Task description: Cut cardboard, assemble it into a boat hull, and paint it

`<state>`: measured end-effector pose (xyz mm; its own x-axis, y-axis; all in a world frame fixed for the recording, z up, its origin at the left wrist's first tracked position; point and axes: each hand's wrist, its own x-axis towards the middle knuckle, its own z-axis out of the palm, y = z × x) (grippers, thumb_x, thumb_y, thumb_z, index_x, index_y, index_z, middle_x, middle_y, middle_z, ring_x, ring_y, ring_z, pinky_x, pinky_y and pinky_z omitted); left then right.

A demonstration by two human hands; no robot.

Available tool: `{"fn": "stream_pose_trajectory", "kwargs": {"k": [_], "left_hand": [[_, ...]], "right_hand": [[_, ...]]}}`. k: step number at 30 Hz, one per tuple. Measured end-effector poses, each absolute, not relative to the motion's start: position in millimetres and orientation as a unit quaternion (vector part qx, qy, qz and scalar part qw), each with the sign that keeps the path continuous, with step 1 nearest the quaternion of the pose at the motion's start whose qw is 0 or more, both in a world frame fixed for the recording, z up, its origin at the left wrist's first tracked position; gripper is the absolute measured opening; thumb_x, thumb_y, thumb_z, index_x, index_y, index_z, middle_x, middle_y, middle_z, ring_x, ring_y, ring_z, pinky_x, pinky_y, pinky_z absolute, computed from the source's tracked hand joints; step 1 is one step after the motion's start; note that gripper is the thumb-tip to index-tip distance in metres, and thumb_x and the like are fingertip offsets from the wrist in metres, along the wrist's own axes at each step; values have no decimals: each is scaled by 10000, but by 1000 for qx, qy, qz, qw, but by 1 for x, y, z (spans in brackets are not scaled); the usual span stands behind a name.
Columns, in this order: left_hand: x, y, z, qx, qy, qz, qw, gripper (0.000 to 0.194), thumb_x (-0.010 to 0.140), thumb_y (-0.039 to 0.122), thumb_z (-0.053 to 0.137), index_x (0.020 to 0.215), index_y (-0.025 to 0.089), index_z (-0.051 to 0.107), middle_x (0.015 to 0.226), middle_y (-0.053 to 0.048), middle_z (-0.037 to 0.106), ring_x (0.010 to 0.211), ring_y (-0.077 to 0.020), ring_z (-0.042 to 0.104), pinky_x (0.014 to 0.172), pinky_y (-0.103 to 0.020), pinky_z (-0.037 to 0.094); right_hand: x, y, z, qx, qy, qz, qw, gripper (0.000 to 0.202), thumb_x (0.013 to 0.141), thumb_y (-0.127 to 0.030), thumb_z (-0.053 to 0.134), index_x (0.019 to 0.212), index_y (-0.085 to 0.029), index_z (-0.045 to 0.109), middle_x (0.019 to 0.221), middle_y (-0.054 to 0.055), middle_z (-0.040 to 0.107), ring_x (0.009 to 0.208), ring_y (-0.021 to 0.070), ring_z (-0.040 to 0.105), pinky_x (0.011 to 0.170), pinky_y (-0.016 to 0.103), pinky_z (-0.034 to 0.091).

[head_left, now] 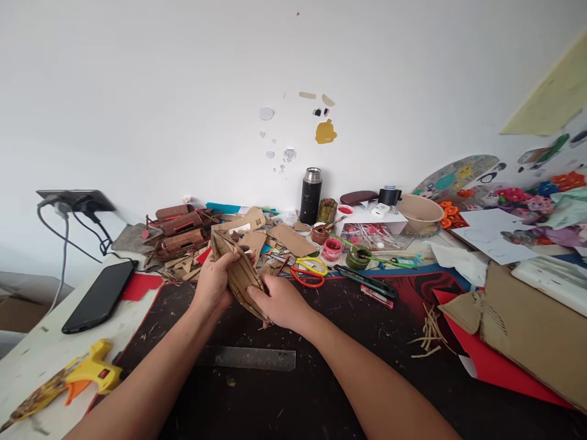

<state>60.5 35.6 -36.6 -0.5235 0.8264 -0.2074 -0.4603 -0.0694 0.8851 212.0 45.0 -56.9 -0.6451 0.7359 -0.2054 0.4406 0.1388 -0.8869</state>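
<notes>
Right now, the left hand (pixel 213 284) and the right hand (pixel 282 300) are both gripping one brown cardboard piece (pixel 242 276), holding it tilted over the dark mat (pixel 257 403) near the middle of the tabletop (pixel 27 357). The left fingers (pixel 226 261) are closing around its far left side, with the thumb lying on the inner face; the right fingers (pixel 257 296) are pinching its near right end, thumb again inside. Neither set is standing open, as the cardboard is filling both grips (the fingertips behind it are hiding from view).

A clear ruler (pixel 250 359) is lying flat just on the near side of the hands. Scissors (pixel 308 280) with red and yellow handles are resting beyond the right hand, and a black utility knife (pixel 365 281) is lying to their right. On the far left, brown tubular models (pixel 181 227) are sitting among cardboard scraps, while a black thermos (pixel 311 198) is standing upright by the wall. A yellow glue gun (pixel 92 370) is lying at the near left, and a phone (pixel 98 297) is resting on its far side.
</notes>
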Motion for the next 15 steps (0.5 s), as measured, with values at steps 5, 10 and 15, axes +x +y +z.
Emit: {"fn": "stream_pose_trajectory", "kwargs": {"k": [5, 10, 15], "left_hand": [[60, 36, -39, 176, 508, 716, 445, 323, 552, 183, 787, 865, 167, 712, 738, -62, 789, 830, -326, 814, 752, -459, 692], [60, 37, -38, 163, 516, 717, 438, 281, 537, 179, 776, 805, 185, 690, 662, -28, 749, 781, -310, 805, 733, -459, 692], [59, 37, -40, 163, 513, 718, 441, 285, 521, 171, 777, 796, 174, 704, 659, -34, 747, 784, -311, 800, 734, -446, 687]], "right_hand": [[212, 45, -57, -387, -736, 536, 143, 245, 1096, -432, 506, 1074, -220, 627, 864, 40, 771, 502, 177, 694, 531, 269, 518], [212, 46, -59, -384, -747, 521, 153, 233, 1085, -423, 524, 1001, -219, 603, 812, 31, 752, 497, 182, 697, 520, 264, 504], [212, 45, -60, -389, -748, 516, 152, 242, 1085, -431, 525, 986, -221, 595, 806, 25, 751, 502, 176, 697, 536, 263, 509]]}}
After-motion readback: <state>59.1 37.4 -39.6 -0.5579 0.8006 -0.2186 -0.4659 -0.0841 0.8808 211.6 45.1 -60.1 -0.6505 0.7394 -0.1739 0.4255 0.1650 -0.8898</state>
